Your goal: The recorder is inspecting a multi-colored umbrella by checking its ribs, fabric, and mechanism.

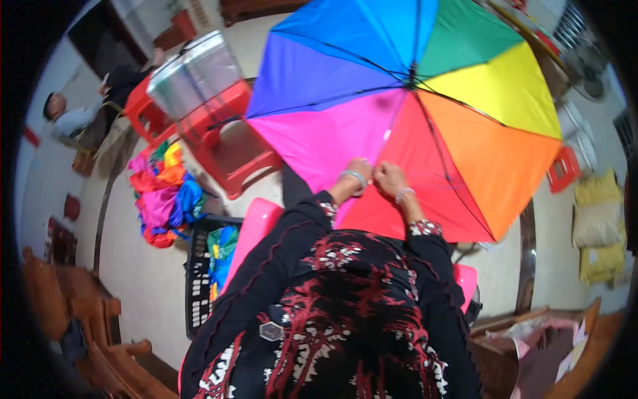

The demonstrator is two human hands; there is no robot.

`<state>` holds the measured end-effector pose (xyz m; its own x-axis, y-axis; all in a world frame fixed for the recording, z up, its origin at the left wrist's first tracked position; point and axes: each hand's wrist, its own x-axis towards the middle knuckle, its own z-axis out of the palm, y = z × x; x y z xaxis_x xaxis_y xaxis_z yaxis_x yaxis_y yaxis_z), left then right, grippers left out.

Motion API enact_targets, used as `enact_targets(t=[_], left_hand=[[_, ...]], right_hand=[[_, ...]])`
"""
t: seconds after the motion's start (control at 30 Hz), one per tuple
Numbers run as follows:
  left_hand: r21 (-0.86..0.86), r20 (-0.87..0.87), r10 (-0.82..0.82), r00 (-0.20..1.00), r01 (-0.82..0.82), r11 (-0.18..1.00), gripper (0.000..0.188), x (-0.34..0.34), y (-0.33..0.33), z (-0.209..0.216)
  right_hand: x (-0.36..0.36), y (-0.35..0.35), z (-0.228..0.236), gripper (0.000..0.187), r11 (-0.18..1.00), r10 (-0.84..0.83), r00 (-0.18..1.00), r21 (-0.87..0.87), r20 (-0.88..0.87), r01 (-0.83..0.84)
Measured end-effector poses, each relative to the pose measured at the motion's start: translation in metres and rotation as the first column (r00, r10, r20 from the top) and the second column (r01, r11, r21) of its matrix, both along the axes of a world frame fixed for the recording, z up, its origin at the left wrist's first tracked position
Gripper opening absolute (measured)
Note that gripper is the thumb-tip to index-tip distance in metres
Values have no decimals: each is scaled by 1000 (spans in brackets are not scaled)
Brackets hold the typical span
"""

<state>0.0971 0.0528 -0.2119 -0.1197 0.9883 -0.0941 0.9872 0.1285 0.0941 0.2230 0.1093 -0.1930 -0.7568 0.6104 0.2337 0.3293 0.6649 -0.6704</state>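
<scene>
A rainbow umbrella (332,139) is spread wide in front of me, its inner side with the black ribs and centre hub facing me. My left hand (359,176), with a bracelet on the wrist, is closed on the pink panel close to the seam with the red one. Just right of it my right hand (391,178) pinches the fabric at the same seam, on the red side. Both hands are close together, knuckles up. What lies between the fingertips is too small to make out.
Red plastic stools (246,149) stand on the left, with a silvery box (196,66) on top. Colourful folded fabric (163,193) is piled beside a black crate (199,279). Wooden furniture (100,319) fills the lower left. Yellowish sacks (598,226) lie far right. Another person (83,120) sits at upper left.
</scene>
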Motion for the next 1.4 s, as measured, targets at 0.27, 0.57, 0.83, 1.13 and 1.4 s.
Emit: enact_targets(t=[0.27,0.57,0.83,1.13,1.4], left_hand=[[-212,819,435,375,-506,836,24,24,-7,38],[-195,827,436,354,-546,815,24,24,-12,36],[-217,826,467,316,-586,781,23,24,-9,35],[-287,783,541,306,-594,751,24,27,-5,49],[-283,735,548,401,-553,784,26,26,-11,52]], right_hand=[[10,6,10,10,993,-46,998,-103,50,51],[18,-12,43,9,835,-203,971,-540,-126,104],[14,3,27,12,910,-415,907,48,76,412],[11,0,29,16,929,-367,903,141,223,343],[11,-8,35,17,957,-287,925,116,248,266]])
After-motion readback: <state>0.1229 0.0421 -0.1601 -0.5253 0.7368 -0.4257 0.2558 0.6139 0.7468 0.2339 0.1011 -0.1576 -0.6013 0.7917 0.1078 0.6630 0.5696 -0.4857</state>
